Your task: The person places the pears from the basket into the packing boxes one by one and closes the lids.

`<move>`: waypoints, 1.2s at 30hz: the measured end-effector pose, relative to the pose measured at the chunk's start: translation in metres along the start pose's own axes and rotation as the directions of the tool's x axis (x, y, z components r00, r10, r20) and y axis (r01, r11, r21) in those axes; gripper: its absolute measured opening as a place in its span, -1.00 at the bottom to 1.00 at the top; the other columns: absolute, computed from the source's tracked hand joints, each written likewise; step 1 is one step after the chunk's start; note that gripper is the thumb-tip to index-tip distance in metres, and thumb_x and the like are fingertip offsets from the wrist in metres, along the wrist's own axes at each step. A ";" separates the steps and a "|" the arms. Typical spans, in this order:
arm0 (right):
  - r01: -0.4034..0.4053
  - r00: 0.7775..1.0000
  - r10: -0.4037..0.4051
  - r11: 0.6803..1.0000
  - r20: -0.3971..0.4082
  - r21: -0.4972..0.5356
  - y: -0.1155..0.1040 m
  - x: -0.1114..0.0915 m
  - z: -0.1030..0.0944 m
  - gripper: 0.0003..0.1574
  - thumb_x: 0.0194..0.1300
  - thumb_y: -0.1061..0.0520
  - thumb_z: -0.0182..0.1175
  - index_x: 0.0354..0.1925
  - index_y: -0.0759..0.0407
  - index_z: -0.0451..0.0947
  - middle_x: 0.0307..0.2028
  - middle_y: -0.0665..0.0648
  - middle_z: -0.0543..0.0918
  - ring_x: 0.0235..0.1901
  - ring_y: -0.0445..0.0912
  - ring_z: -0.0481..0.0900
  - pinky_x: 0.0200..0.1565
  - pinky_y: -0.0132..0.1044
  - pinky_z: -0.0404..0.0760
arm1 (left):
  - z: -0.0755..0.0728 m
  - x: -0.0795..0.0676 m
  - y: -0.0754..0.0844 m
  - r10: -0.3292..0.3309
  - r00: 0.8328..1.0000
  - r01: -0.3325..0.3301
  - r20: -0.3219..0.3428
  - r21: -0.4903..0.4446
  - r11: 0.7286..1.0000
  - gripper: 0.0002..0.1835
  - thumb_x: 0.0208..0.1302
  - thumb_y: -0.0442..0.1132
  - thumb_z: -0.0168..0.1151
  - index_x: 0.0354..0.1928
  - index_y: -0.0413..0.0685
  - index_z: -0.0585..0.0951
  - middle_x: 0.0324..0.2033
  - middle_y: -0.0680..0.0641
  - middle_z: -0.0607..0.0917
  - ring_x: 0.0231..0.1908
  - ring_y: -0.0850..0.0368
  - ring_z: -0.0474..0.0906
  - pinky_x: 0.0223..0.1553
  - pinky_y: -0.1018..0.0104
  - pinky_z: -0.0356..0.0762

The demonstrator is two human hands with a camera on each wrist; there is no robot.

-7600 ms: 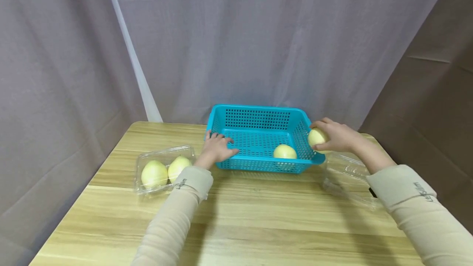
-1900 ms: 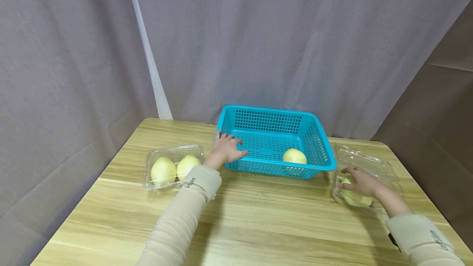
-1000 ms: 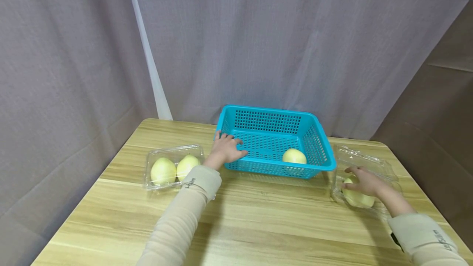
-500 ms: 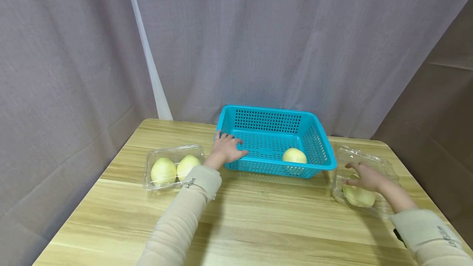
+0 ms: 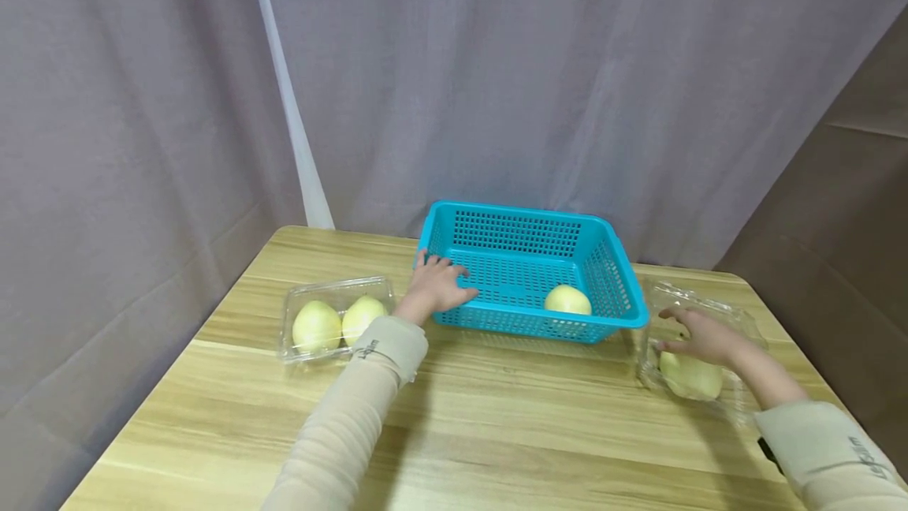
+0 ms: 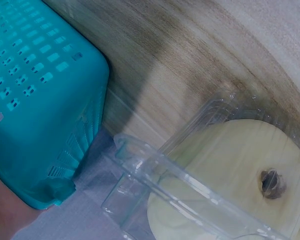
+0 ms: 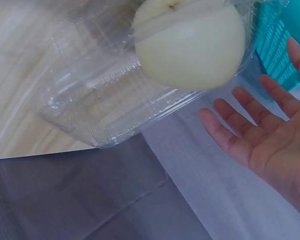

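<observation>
A pale yellow pear (image 5: 691, 377) lies in the open clear plastic container (image 5: 734, 404) at the right of the table. My right hand (image 5: 705, 337) hovers over it; in the right wrist view its fingers are spread and straight, apart from the pear. A blue perforated basket (image 5: 507, 322) stands at the back middle, holding one pear (image 5: 567, 300) near its front right. My left hand (image 5: 434, 286) rests at the basket's front left corner, fingers spread and relaxed.
Left of the basket, a clear plastic container (image 5: 287, 345) holds two pears, one (image 5: 316, 327) at its left side and one (image 5: 363, 315) partly behind my left cuff. Grey curtains (image 5: 461, 85) hang behind the wooden table (image 5: 496, 432).
The pear that my right hand gripped beside the basket is now in the right container. My right hand has let go and risen slightly. My left hand stays at the basket.
</observation>
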State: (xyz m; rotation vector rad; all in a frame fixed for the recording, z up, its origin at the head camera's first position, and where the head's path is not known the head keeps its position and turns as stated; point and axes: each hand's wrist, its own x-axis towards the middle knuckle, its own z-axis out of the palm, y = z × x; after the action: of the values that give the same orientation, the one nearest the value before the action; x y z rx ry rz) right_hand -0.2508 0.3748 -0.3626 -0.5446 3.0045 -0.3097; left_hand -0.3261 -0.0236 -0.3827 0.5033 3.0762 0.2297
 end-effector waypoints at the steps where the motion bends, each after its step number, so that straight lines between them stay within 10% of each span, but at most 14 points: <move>1: 0.001 1.000 -0.001 1.000 0.003 0.002 0.000 0.000 -0.001 -0.28 0.17 0.02 0.29 0.05 0.58 0.36 -0.02 0.60 0.48 -0.04 0.47 0.45 -0.10 0.23 0.50 | 0.000 0.000 0.000 0.001 1.000 -0.001 0.000 -0.001 1.000 -0.44 0.27 0.29 -0.04 0.22 0.25 0.48 0.27 -0.02 0.43 0.33 -0.07 0.22 0.44 -0.10 -0.30; 36: 0.073 0.997 -0.073 0.997 0.002 0.005 -0.032 0.021 -0.042 -0.50 0.25 0.15 0.20 0.02 0.50 0.44 -0.18 0.48 0.60 -0.20 0.29 0.60 -0.28 0.06 0.60 | -0.002 0.000 0.002 -0.007 1.000 0.007 0.010 0.011 1.000 -0.43 0.27 0.31 -0.06 0.23 0.28 0.46 0.28 -0.02 0.43 0.33 -0.06 0.23 0.44 -0.10 -0.29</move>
State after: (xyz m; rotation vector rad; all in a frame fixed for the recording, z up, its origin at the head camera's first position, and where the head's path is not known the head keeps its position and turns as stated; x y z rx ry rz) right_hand -0.2641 0.3452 -0.3159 -0.6548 2.9852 -0.3208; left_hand -0.3255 -0.0223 -0.3801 0.4929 3.0705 0.2102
